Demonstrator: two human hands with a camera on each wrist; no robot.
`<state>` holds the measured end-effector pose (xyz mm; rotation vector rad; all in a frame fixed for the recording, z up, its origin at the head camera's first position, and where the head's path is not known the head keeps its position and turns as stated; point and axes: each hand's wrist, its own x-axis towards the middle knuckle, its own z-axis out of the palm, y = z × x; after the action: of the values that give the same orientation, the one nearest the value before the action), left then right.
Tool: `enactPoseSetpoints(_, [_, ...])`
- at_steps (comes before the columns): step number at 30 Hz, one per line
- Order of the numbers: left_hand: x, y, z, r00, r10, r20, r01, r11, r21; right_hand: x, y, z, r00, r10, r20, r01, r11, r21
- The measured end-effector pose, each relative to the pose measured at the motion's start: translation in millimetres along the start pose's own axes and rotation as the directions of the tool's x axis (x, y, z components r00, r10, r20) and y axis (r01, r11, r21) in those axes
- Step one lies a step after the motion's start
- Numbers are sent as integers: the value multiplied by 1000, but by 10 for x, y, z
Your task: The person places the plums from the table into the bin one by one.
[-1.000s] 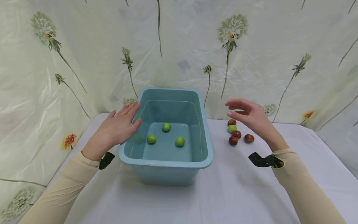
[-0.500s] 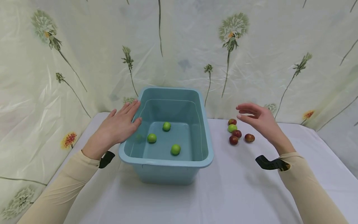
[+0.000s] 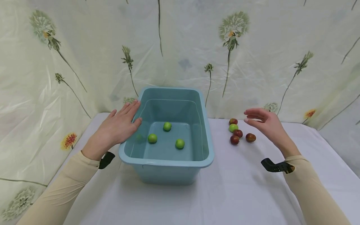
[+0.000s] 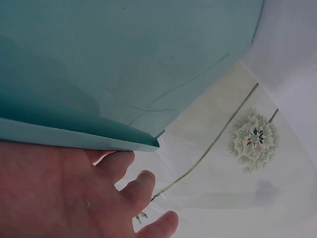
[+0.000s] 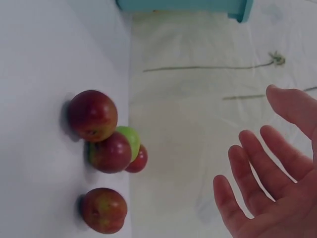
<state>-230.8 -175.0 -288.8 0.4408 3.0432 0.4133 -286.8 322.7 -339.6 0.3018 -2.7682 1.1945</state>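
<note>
Loosely curved, the right hand [image 3: 266, 124] hovers near round, glossy fruits [image 3: 237, 133].

My tub [image 3: 166, 163] stands on the table [image 3: 239, 190], just left of the frame's middle, before the hanging sheet [image 3: 182, 34]. On its floor sit a rear fruit [image 3: 167, 126], a near-left fruit [image 3: 152, 138] and a near-right fruit [image 3: 180, 143]. My left hand [image 3: 117, 126] lies at the tub's left rim. Right of the tub, a fifth-row-mate fruit [image 3: 233, 127] sits between a rear plum [image 3: 233, 121] and two nearer plums [image 3: 237, 133]; another plum [image 3: 251, 137] lies apart, to their right. My right hand [image 3: 265, 123] is above the table, right of the cluster.
</note>
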Motion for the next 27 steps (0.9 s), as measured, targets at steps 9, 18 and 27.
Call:
enactPoseSetpoints(9, [0,1,3,1000,-4,-5,4,1000,-1,-46,192,-20,999,46,26,-47,999,26])
enactPoseSetpoints(18, [10,-10,24,1000,3,-3,-3,1000,0,-122,388,-28,996,53,65,-52,999,-13])
enactPoseSetpoints(27, [2,-8,21,1000,3,-8,-3,1000,0,-162,515,-14,992,73,104,-71,997,-27])
